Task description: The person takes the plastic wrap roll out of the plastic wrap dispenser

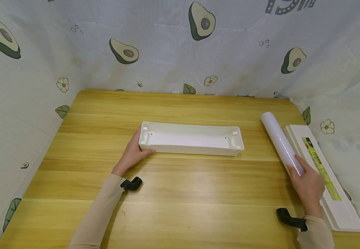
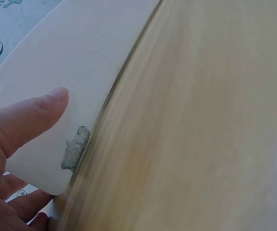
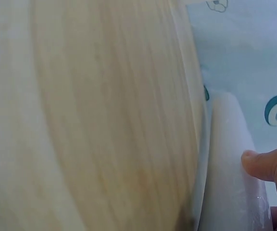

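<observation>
A long white open-topped plastic box (image 1: 189,149) stands on the wooden table, its inside showing clips and small holes. My left hand (image 1: 134,152) grips its left end, thumb along the near wall and fingers behind the end. In the left wrist view a grey patch (image 2: 76,150) marks the lower edge of the box's wall. On the right, my right hand (image 1: 307,181) grips the near end of a roll of clear plastic film (image 1: 279,138). The roll lies slanted beside a flat white lid (image 1: 348,214) with a green-yellow label (image 1: 321,167).
The wooden table (image 1: 198,200) ends at a curtain (image 1: 167,38) printed with avocados, which hangs behind it and along both sides. The white lid lies along the table's right edge. Each wrist carries a black camera mount, the left one (image 1: 131,184) close above the tabletop.
</observation>
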The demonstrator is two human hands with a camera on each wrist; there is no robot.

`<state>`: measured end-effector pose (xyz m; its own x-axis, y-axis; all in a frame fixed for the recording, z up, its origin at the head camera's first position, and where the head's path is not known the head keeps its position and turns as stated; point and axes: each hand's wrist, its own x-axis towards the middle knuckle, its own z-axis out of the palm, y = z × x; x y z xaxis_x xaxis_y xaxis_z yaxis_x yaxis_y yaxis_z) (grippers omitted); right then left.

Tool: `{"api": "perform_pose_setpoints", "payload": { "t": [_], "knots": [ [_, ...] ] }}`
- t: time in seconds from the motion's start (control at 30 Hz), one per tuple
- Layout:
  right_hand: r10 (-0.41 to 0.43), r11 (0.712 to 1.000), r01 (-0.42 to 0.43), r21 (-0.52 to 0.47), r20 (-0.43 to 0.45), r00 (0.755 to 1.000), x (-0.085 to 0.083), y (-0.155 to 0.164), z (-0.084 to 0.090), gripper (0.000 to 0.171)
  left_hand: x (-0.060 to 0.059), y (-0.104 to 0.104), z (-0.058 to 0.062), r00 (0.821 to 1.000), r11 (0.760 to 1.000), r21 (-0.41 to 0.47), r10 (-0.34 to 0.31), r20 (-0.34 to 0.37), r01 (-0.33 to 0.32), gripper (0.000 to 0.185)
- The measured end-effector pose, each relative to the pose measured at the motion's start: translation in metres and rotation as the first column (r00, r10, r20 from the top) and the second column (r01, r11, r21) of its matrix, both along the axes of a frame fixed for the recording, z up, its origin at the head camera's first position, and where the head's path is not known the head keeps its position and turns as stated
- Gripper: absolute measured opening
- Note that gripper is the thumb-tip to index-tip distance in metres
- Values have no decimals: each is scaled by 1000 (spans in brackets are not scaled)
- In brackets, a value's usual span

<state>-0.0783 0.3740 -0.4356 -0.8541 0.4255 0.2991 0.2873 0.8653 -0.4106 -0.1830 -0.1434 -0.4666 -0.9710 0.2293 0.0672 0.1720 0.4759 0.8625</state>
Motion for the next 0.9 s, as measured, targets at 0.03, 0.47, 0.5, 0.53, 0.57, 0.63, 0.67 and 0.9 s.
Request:
{"api": "perform_pose_setpoints", "payload": {
  "t": [0.03, 0.47, 0.5, 0.53, 0.57, 0.63, 0.67, 0.9],
  "knots": [
    [-5, 1000, 5, 1, 0, 1000, 0, 0, 0, 44, 0, 0, 0, 1000, 1000, -2, 0, -1, 0, 105],
    [-72, 997, 73, -17, 88, 994, 2, -2, -3, 46, 0, 0, -1, 1000, 1000, 9, -5, -11, 5, 105],
    [-75, 997, 77, -15, 96, 993, 2, -3, -2, 46, 0, 0, -1, 1000, 1000, 10, -5, -11, 5, 105],
    [-78, 997, 80, -17, 96, 992, 3, -3, -2, 46, 0, 0, -1, 1000, 1000, 13, -5, -10, 5, 105],
    [-82, 996, 84, -19, 101, 992, 3, -4, -2, 46, 0, 0, -1, 1000, 1000, 15, -6, -13, 6, 106],
    [-87, 996, 90, -22, 109, 990, 3, -5, -2, 46, 1, 0, -2, 1000, 1000, 21, -9, -21, 9, 106],
    [-91, 995, 95, -24, 115, 989, 4, -5, -2, 47, 1, 0, -2, 1000, 1000, 26, -8, -29, 9, 106],
    [-100, 994, 105, -27, 141, 985, 4, -7, 0, 48, 0, 0, -3, 998, 1000, 16, -4, -69, 5, 105]
  ]
}}
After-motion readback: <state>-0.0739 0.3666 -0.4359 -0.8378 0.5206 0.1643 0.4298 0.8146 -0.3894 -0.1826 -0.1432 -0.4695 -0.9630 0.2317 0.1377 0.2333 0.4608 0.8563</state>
